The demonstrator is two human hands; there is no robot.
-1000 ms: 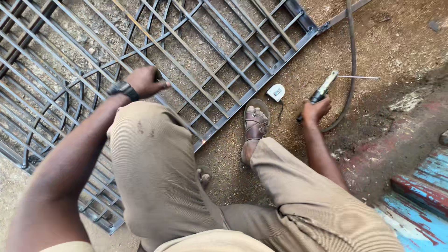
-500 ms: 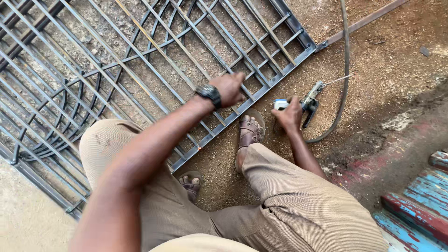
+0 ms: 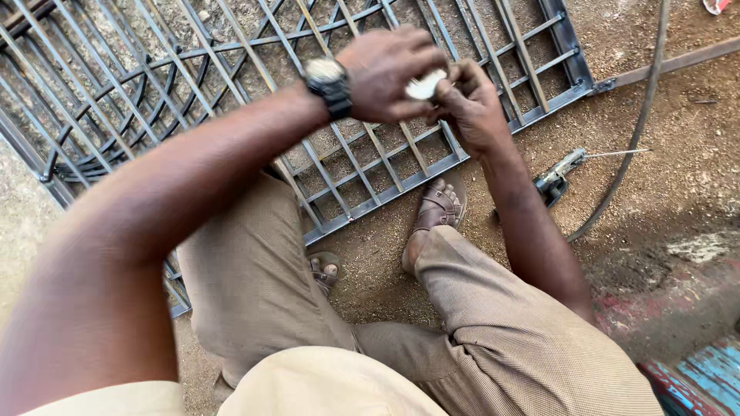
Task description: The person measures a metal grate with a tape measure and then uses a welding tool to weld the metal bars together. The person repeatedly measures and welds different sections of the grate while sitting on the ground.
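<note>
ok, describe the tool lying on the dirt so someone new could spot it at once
Start from the big grey welded metal grille lying flat on the ground and go to its right-hand corner. Just below that corner, on the brown dirt right of the person's right forearm, lies a small metal-jawed electrode holder. It alone has a thin straight rod poking from it and a dark cable curving past.

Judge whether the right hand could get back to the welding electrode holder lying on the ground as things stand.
Probably yes: the electrode holder lies on bare dirt just right of the right hand, nothing between. But that hand and the left hand both grip a small white object.
</note>
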